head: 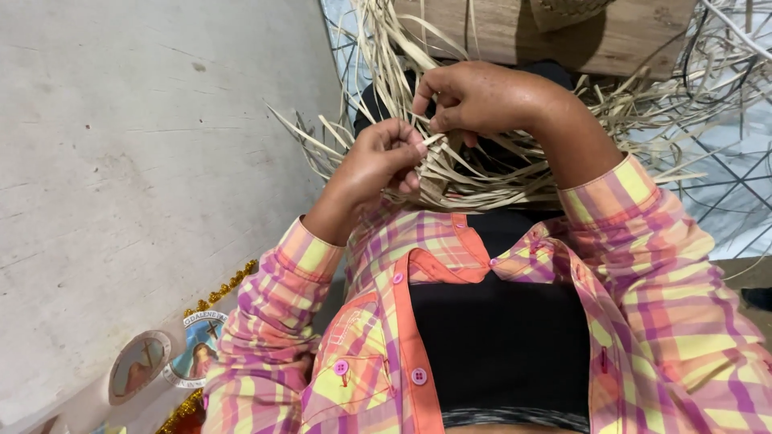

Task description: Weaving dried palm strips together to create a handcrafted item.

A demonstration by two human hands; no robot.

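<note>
Closest to the camera is the person's own body: a black top (498, 337) under an open checked shirt (354, 370) in pink, yellow and orange. Down at the left edge, some round holy pictures (173, 358) with gold trim (221, 289) lie by the pale wall (121, 161).

A bit farther out, both arms bend in so the hands meet in front of the chest. That keeps the work close, likely so the eyes can follow each strip.

The left hand (382, 161) is curled shut, thumb and fingers pinching a few flat straw strips (474, 181). It looks like it holds them tight so they do not slip apart.

The right hand (474, 96) comes over from above with the wrist bent down. Its fingers are closed in a pinch on one strip, right next to the left hand.

The straw bundle sits between and under the two hands, over the lap. Loose ends fan out to both sides.

Past the hands is a wooden board (579, 36), and more loose straw lies on a floor with thin crossing lines (724, 185)
</note>
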